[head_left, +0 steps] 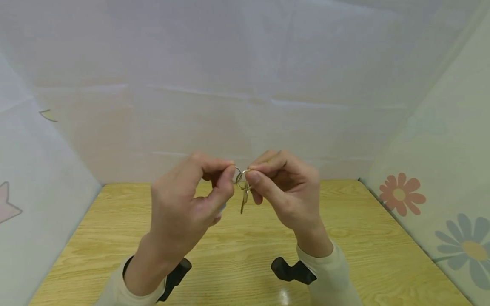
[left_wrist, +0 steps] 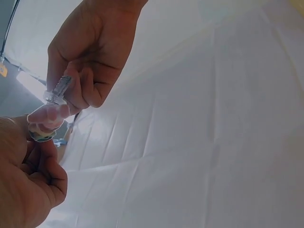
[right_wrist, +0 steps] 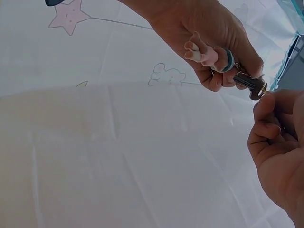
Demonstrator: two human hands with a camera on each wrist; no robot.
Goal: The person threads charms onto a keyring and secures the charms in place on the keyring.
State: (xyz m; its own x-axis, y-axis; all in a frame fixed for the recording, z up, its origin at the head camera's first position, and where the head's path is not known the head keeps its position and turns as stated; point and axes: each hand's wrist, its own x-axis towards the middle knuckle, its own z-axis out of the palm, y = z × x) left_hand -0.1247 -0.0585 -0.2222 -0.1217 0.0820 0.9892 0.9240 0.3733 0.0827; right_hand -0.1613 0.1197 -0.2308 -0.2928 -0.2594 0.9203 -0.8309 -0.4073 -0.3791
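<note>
Both hands are raised close together at the middle of the head view. My left hand (head_left: 187,195) pinches a thin metal key ring (head_left: 238,169) between thumb and index finger. A small pinkish figurine charm (right_wrist: 209,56) with a teal band hangs below the left fingers, mostly hidden in the head view. My right hand (head_left: 292,191) pinches a second metal ring (head_left: 243,180) with thumb and index finger. The two rings overlap between the fingertips. A metal key (head_left: 243,203) dangles beneath them; its toothed blade (left_wrist: 62,86) shows in the left wrist view.
Under the hands lies a wood-grain table (head_left: 237,263). A pale sheet (head_left: 245,85) stands behind it, and side sheets with printed flowers (head_left: 402,194) flank it. Black wrist mounts (head_left: 292,270) protrude from the light sleeves (head_left: 333,272).
</note>
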